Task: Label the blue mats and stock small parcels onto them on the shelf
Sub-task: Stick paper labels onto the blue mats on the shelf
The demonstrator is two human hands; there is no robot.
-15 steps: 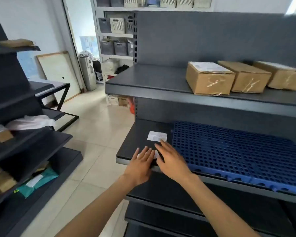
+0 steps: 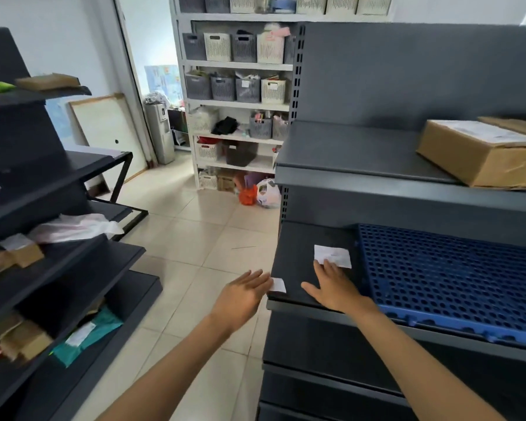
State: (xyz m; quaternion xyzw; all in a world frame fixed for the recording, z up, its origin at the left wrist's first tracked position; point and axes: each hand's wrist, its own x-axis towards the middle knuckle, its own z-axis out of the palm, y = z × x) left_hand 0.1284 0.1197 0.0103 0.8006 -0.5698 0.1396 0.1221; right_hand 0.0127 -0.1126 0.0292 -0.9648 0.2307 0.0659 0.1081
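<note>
A blue perforated mat (image 2: 456, 275) lies on the middle level of the dark grey shelf (image 2: 298, 250), reaching to the right edge of the view. Left of the mat a white paper label (image 2: 332, 255) lies flat on the shelf. My right hand (image 2: 331, 287) rests flat on the shelf with fingers spread, its fingertips touching that label's near edge. A smaller white label (image 2: 277, 284) sits at the shelf's front left corner. My left hand (image 2: 240, 296) hovers beside it off the shelf, fingers apart, fingertips at the small label. A brown cardboard parcel (image 2: 480, 153) stands on the level above.
A dark rack (image 2: 73, 268) on the left holds parcels, a white bag and a teal mailer. A white shelving unit (image 2: 240, 101) with baskets stands at the back. Bags (image 2: 258, 192) lie on the tiled floor (image 2: 195, 238) by the grey shelf's far corner.
The view has swung left, and closer to the shelf. My left hand has moved left off the shelf edge, uncovering the small label. My right hand has slid up to the larger label.
</note>
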